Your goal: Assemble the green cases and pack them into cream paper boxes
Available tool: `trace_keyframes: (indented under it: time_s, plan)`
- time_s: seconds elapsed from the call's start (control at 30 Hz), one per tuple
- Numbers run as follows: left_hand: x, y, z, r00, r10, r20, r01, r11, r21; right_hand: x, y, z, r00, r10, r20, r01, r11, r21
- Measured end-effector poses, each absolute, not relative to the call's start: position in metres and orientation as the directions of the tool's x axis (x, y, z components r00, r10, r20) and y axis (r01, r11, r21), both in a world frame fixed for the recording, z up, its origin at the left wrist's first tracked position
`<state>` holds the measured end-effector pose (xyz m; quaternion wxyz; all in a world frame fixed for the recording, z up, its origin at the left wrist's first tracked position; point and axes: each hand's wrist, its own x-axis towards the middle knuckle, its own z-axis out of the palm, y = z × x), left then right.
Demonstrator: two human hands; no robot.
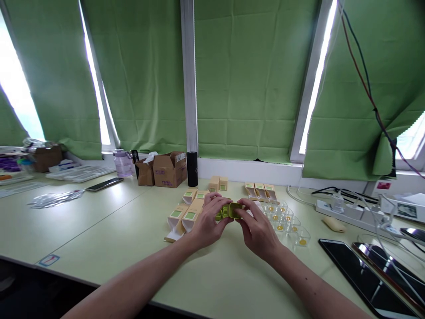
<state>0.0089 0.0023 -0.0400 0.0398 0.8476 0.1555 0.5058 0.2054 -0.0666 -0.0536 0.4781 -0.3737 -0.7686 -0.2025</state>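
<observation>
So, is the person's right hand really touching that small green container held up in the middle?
Touching: the head view shows the right hand with its fingers against the right side of the small green container, no gap visible.

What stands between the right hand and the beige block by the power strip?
In the head view, several clear containers with yellow spots stand between the right hand and the beige block.
</observation>
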Motion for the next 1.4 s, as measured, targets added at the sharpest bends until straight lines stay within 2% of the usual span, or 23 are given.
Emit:
trace_keyframes:
  time_s: [0.37, 0.57, 1.0, 1.2, 1.3, 1.4]
  plan:
    - [0.008, 0.004, -0.042, 0.438, 0.295, 0.849, 0.22, -0.951, 0.217, 0.205, -0.068, -0.053, -0.251, 0.357, 0.9, 0.76, 0.648, -0.046]
    - [0.008, 0.005, -0.042, 0.429, 0.289, 0.856, 0.214, -0.953, 0.214, 0.202, -0.069, -0.048, -0.275, 0.317, 0.908, 0.772, 0.636, 0.011]
    - [0.008, 0.005, -0.042, 0.447, 0.284, 0.848, 0.22, -0.954, 0.204, 0.204, -0.067, -0.054, -0.235, 0.378, 0.895, 0.747, 0.66, -0.083]
    - [0.006, -0.002, -0.036, 0.448, 0.262, 0.855, 0.203, -0.961, 0.188, 0.203, -0.069, -0.052, -0.109, 0.428, 0.897, 0.674, 0.695, -0.25]
    - [0.005, -0.006, -0.034, 0.446, 0.271, 0.853, 0.217, -0.957, 0.191, 0.204, -0.067, -0.052, 0.02, 0.515, 0.857, 0.573, 0.696, -0.432]
    - [0.005, -0.007, -0.034, 0.455, 0.26, 0.852, 0.235, -0.958, 0.167, 0.205, -0.063, -0.052, 0.137, 0.655, 0.743, 0.367, 0.664, -0.652]
